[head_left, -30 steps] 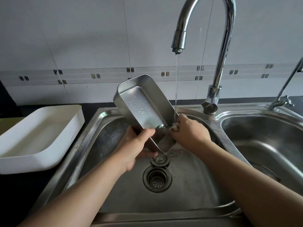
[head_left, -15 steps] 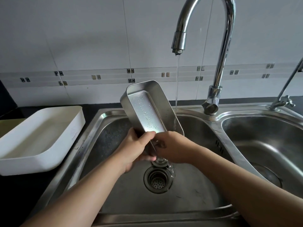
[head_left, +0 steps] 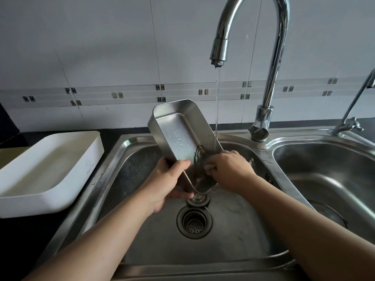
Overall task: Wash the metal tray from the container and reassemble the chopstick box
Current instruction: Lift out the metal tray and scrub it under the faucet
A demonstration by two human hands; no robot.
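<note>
**A:** Where was the tray (head_left: 178, 134)?

**B:** In front of the tap (head_left: 263, 118), tilted over the sink (head_left: 125, 159), with its far end raised and its near end low.

**A:** What had just changed?

**B:** Half a second before, the right hand (head_left: 229, 169) had been at the near end beside the left hand (head_left: 164, 181), and the water (head_left: 216, 110) from the tap had fallen past the tray. By now the tray had swung back under the tap, so the water struck its inside. The right hand had shifted to the right wall, fingers curled over it into the wet corner. The left hand gripped the left wall, thumb inside.

**A:** And for the task?

**B:** Probably the washing was still under way. The white container (head_left: 50, 165), well left of the tap, lay untouched, so reassembly had not begun.

**A:** Was there any writing?

**B:** None could be read. A faint mark on the container's side was too small to make out.
</note>
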